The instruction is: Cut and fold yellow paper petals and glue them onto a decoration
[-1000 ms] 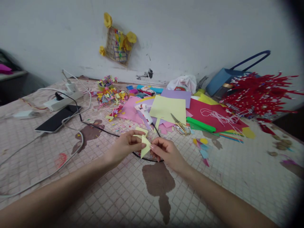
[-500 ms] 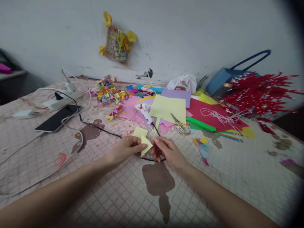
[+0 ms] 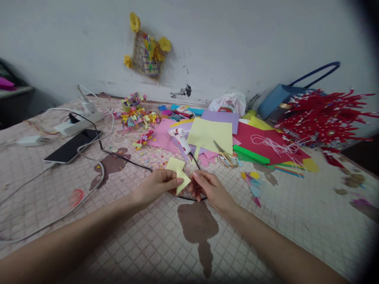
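A small pale yellow piece of paper (image 3: 182,182), folded to a triangle, is pinched between the thumb and fingers of my left hand (image 3: 161,182). My right hand (image 3: 209,185) is beside the triangle's right corner, with its thumb and fingers curled together. Whether those fingertips grip the corner or anything else is too small to tell. Behind my left fingers lies a pale yellow paper square (image 3: 175,163), partly covered by them. Just beyond my hands rests a white glue gun (image 3: 181,141) on the papers, its black cord running under my hands.
Gold-handled scissors (image 3: 225,155) lie on a large yellow sheet (image 3: 209,132). A green strip (image 3: 251,154) and red paper (image 3: 260,142) are to the right, near red fuzzy stems (image 3: 322,116). On the left are a phone (image 3: 72,146), a power strip (image 3: 78,123) and loose cables.
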{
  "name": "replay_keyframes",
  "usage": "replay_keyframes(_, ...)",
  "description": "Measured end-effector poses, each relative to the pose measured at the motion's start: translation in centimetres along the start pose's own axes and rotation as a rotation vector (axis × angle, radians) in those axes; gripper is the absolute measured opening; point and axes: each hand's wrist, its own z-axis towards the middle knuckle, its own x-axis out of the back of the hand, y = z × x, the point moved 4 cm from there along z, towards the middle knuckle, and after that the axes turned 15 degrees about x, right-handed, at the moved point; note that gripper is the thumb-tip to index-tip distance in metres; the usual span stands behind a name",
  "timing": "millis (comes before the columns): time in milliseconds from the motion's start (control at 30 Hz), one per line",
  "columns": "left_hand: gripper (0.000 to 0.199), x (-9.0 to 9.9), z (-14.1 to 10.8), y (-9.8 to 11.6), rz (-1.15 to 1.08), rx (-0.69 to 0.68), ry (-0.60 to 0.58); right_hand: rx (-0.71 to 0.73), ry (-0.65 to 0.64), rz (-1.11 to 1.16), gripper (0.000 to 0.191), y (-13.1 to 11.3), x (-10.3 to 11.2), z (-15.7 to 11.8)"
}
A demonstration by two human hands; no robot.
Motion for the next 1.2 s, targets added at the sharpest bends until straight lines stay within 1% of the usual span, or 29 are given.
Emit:
replay_keyframes(500,0.024,0.07,0.28,-0.16,-0.025,0.027,0.008,0.015,-0.038,-0.014,0.032,-0.15,-0.14,-0.01)
replay_keyframes(700,0.024,0.07,0.29,-0.19,-0.006,0.027,0.014,-0.008,-0.052,-0.045,0.032,-0.45,-0.3,-0.02)
replay_keyframes(933,0.027,0.24,0.4,-0.26,0.052,0.042,0.037,0.011,-0.07,-0.07,0.028,-0.37,-0.1,0.0)
replay_keyframes(1200,0.031,0.25,0.6,-0.34,0.123,0.036,0.062,0.014,-0.055,-0.144,0.022,-0.47,0.08,0.05)
